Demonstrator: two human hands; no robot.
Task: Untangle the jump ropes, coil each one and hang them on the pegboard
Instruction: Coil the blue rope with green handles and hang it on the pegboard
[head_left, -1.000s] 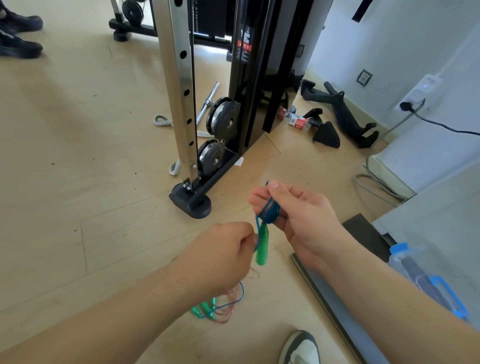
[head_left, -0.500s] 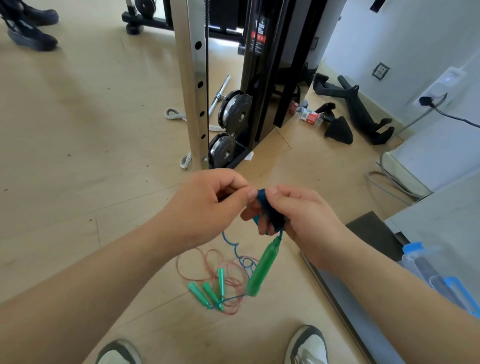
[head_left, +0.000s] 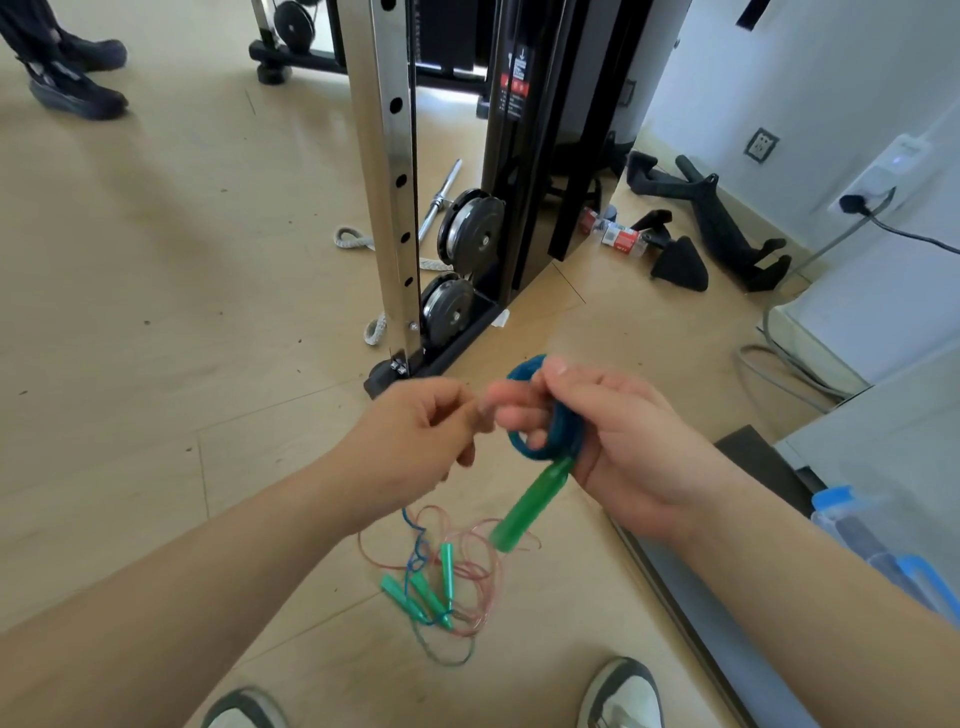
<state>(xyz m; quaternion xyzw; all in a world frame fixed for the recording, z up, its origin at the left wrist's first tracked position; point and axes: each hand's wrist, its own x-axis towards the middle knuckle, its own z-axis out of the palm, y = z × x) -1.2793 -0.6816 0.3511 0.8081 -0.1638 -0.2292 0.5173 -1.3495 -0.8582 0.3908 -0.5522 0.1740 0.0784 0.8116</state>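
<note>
My right hand (head_left: 628, 452) grips a small coil of blue jump rope (head_left: 563, 434) wound round its fingers. One green handle (head_left: 527, 509) hangs from the coil, tilted down to the left. My left hand (head_left: 415, 436) is just left of the coil with curled fingers that seem to pinch the thin blue cord; this part is blurred. A blue strand (head_left: 410, 525) drops below that hand to the floor. There a tangle of pink rope (head_left: 485, 564) and blue rope lies with three green handles (head_left: 423, 597). No pegboard is in view.
A steel rack post (head_left: 389, 182) with weight plates (head_left: 470, 231) stands just beyond my hands. Black grips (head_left: 727, 228) lie by the wall. A blue-lidded plastic box (head_left: 872, 545) and a dark board (head_left: 701, 597) are at right. My shoes (head_left: 621, 696) are below; another person's shoes (head_left: 72, 88) far left.
My left hand rose from below the right hand to beside the coil. The blue coil on my right fingers looks larger. The hanging handle swung out to the left.
</note>
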